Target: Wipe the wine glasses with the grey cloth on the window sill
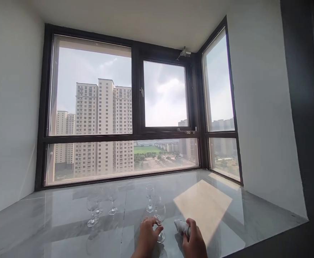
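At the front of the window sill, my left hand has its thumb and fingers closed around a clear stemmed glass. The glass stands upright, with its foot on or very near the sill. To the right, my right hand grips a crumpled whitish cloth, held low by the sill and apart from the glass. Just behind the held glass stands another stemmed glass, upright.
A glossy grey marble sill runs under dark-framed windows. On its left stand three more clear glasses, the nearest glass in front. A sunlit patch lies at right. White walls flank the sill.
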### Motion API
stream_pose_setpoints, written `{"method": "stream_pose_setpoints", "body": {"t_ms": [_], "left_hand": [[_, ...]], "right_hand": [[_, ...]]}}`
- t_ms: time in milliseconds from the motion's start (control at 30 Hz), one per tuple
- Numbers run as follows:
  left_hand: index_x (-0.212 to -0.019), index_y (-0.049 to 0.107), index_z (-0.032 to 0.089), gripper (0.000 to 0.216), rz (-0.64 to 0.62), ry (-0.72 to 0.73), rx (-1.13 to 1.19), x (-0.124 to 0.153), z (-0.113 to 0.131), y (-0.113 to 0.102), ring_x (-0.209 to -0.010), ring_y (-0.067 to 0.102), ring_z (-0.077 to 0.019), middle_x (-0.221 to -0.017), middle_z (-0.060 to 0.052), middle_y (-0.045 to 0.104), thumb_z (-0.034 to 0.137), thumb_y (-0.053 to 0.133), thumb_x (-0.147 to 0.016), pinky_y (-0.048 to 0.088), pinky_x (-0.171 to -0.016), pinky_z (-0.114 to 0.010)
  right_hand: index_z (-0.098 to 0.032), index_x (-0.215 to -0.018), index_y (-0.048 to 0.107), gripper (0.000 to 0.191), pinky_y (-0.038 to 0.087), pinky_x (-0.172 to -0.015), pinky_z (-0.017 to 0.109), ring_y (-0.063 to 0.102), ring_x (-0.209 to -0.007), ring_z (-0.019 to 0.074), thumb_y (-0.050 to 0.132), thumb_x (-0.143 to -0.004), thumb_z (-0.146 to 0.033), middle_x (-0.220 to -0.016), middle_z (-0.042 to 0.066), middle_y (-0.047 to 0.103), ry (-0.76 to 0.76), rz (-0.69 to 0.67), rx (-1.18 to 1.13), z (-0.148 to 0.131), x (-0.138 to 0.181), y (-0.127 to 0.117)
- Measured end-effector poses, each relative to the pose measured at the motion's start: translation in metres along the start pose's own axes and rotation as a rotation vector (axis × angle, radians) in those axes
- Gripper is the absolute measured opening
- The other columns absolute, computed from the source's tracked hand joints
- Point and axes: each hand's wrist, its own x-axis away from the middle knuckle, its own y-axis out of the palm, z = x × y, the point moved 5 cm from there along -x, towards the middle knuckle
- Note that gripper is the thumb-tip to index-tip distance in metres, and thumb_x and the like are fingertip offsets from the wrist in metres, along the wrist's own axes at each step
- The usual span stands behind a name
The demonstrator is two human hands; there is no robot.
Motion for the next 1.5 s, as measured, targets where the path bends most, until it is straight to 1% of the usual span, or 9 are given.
{"method": "stream_pose_setpoints", "body": {"t_ms": [267,400,600,900,1067,1200,1300,1400,1500], "left_hand": [[-0.099,0.079,0.029,0.027,-0.125,0.023,-0.118,0.002,-0.001,0.001,-0.130,0.057,-0.0245,-0.140,-0.004,0.065,0.021,0.068,-0.075,0.038,-0.113,-0.041],[-0.106,0.077,0.028,0.028,-0.138,0.045,-0.169,0.005,0.003,-0.004,-0.125,0.060,-0.0221,-0.135,-0.003,0.068,0.025,0.063,-0.082,0.039,-0.111,-0.038],[-0.093,0.076,0.026,0.019,-0.137,0.081,-0.243,0.004,0.004,-0.013,-0.115,0.063,-0.0219,-0.118,-0.003,0.074,0.026,0.059,-0.085,0.041,-0.104,-0.035],[-0.095,0.076,0.023,0.021,-0.167,0.098,-0.250,0.010,-0.002,-0.029,-0.118,0.061,-0.0238,-0.120,-0.005,0.074,0.027,0.056,-0.088,0.041,-0.104,-0.036],[-0.119,0.070,0.024,0.037,-0.173,0.118,-0.161,0.015,-0.015,-0.037,-0.125,0.060,-0.0256,-0.133,-0.008,0.069,0.037,0.063,-0.085,0.042,-0.108,-0.038],[-0.103,0.072,0.024,0.024,0.006,0.165,-0.135,0.015,-0.034,-0.064,-0.111,0.066,-0.0225,-0.116,-0.006,0.074,0.033,0.055,-0.089,0.046,-0.102,-0.035],[-0.091,0.069,0.023,0.027,0.304,0.069,-0.156,0.010,-0.065,-0.102,-0.097,0.068,-0.0222,-0.097,-0.005,0.073,0.030,0.043,-0.093,0.050,-0.092,-0.036],[-0.100,0.062,0.022,0.022,0.597,-0.098,-0.138,0.005,-0.106,-0.139,-0.108,0.065,-0.0255,-0.108,-0.008,0.069,0.029,0.044,-0.090,0.049,-0.098,-0.040],[-0.122,0.050,0.022,0.035,0.613,-0.286,0.007,-0.008,-0.147,-0.155,-0.123,0.059,-0.0263,-0.127,-0.011,0.063,0.028,0.052,-0.087,0.046,-0.104,-0.039]], "right_hand": [[-0.029,-0.102,0.056,0.025,0.055,-0.076,0.037,0.071,-0.087,0.0276,0.050,-0.078,-0.026,-0.091,0.006,0.072,0.006,-0.022,-0.020,-0.018,-0.002,-0.011],[-0.028,-0.104,0.056,0.028,0.055,-0.077,0.037,0.071,-0.090,0.0272,0.048,-0.078,-0.024,-0.094,0.007,0.071,0.015,-0.039,-0.009,-0.022,-0.002,-0.014],[-0.028,-0.105,0.056,0.028,0.055,-0.075,0.036,0.071,-0.088,0.0277,0.049,-0.078,-0.026,-0.093,0.007,0.070,0.027,-0.057,0.006,-0.017,-0.002,-0.011],[-0.028,-0.104,0.055,0.026,0.053,-0.075,0.036,0.070,-0.087,0.0267,0.047,-0.080,-0.025,-0.093,0.006,0.070,0.007,-0.040,0.014,-0.029,-0.001,-0.019],[-0.028,-0.105,0.054,0.025,0.052,-0.076,0.036,0.069,-0.087,0.0263,0.046,-0.081,-0.026,-0.094,0.006,0.069,-0.002,-0.044,0.040,-0.025,-0.001,-0.017],[-0.027,-0.106,0.054,0.026,0.052,-0.075,0.037,0.069,-0.088,0.0271,0.045,-0.082,-0.027,-0.096,0.007,0.070,-0.008,-0.066,0.055,-0.020,0.000,-0.014],[-0.027,-0.105,0.055,0.026,0.052,-0.074,0.038,0.070,-0.085,0.0280,0.046,-0.081,-0.030,-0.096,0.008,0.070,-0.001,-0.059,0.051,-0.013,0.000,-0.011],[-0.027,-0.103,0.055,0.026,0.052,-0.073,0.038,0.070,-0.083,0.0287,0.045,-0.080,-0.032,-0.095,0.009,0.070,0.007,-0.060,0.050,-0.009,0.000,-0.008],[-0.027,-0.103,0.055,0.027,0.052,-0.072,0.037,0.070,-0.083,0.0283,0.046,-0.079,-0.033,-0.095,0.009,0.071,0.022,-0.073,0.053,-0.006,-0.002,-0.009]]}}
